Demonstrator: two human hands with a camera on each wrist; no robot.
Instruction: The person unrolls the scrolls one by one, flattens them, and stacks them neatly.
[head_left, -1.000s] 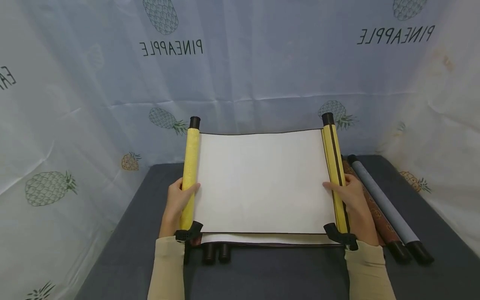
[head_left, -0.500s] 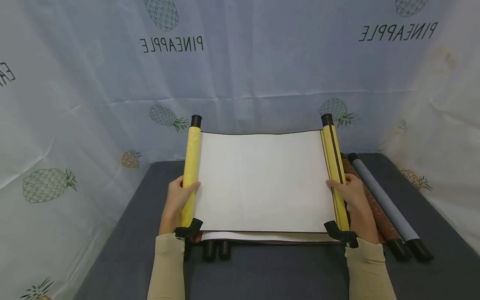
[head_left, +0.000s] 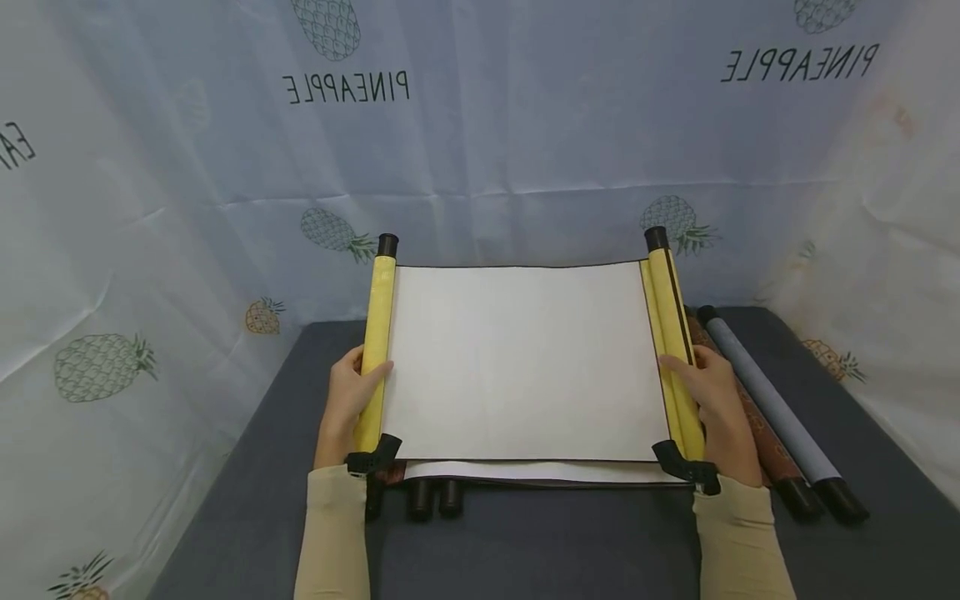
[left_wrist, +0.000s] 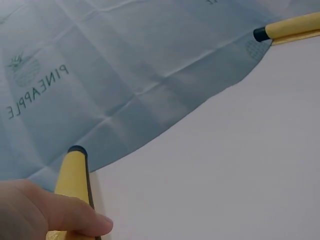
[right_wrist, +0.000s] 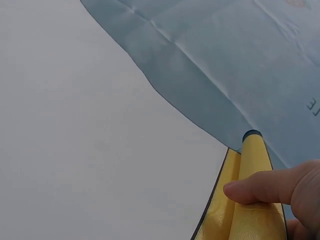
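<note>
A yellow scroll with black end knobs is partly unrolled, its blank white sheet [head_left: 517, 358] spread between two rolls and raised above the table. My left hand [head_left: 350, 393] grips the left roll [head_left: 378, 312], thumb across its front at the sheet's edge. Around the right roll [head_left: 675, 325] my right hand [head_left: 712, 392] is curled, its thumb lying over the yellow border. In the left wrist view the left thumb presses on the yellow roll [left_wrist: 75, 175]. The right wrist view has the right thumb on the other roll [right_wrist: 256, 165]. Most of the fingers are hidden behind the rolls.
Below the sheet another white sheet with a dark edge [head_left: 540, 472] shows, and black scroll knobs [head_left: 422, 500] poke out. A grey scroll [head_left: 772, 400] and a brown patterned scroll [head_left: 772, 442] lie on the dark table [head_left: 540, 550] at right. Pineapple-print curtains [head_left: 480, 150] surround it.
My left hand has shifted slightly left with its roll. The right roll has turned a little in my right hand, and a wider yellow strip shows beside the white sheet.
</note>
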